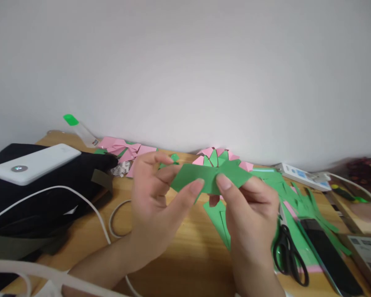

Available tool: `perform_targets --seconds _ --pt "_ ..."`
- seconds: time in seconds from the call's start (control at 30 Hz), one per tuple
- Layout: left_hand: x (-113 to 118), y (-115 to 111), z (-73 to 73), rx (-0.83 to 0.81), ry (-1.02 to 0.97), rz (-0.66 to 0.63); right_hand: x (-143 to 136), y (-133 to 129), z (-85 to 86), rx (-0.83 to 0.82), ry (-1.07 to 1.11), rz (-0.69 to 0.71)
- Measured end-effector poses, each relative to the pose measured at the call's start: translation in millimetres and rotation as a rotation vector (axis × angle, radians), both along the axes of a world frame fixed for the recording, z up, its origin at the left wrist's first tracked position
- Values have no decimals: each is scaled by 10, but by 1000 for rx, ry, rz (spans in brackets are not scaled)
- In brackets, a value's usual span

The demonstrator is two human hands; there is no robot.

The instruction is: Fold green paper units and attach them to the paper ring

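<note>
A green folded piece of paper [210, 177] is held up above the table between my two hands. My left hand [160, 202] pinches its left end, thumb on the near face and fingers behind. On the right part of the paper lies the thumb of my right hand [250, 214], with the other fingers curled behind it. Just beyond stands a pink and green folded paper flower [216, 156], partly hidden by the paper. Beneath my right hand, green paper [218, 220] lies on the wooden table.
Black-handled scissors [290, 255] and a phone [330, 255] lie at right, near green paper strips [312, 206] and a power strip [303, 175]. At left, a white power bank [37, 163] rests on a black bag [64, 198]. Pink folded papers [120, 147] and a green-capped glue bottle [80, 130] sit by the wall.
</note>
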State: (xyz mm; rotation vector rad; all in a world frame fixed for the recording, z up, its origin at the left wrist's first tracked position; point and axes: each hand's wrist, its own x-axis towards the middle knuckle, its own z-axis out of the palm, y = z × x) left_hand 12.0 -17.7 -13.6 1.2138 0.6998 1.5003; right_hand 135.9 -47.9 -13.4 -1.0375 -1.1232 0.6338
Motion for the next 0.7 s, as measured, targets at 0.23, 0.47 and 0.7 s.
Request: perform_targets --seconds 0.23,0.47,0.7 --pt "-45 73 22 -40 212 -92 68 32 29 -45 -117 -4" --pt "-193 216 76 -8 327 -194 174 53 74 -83 -125 131" --pt "-262 287 96 -83 213 -156 193 30 59 -96 -138 139"
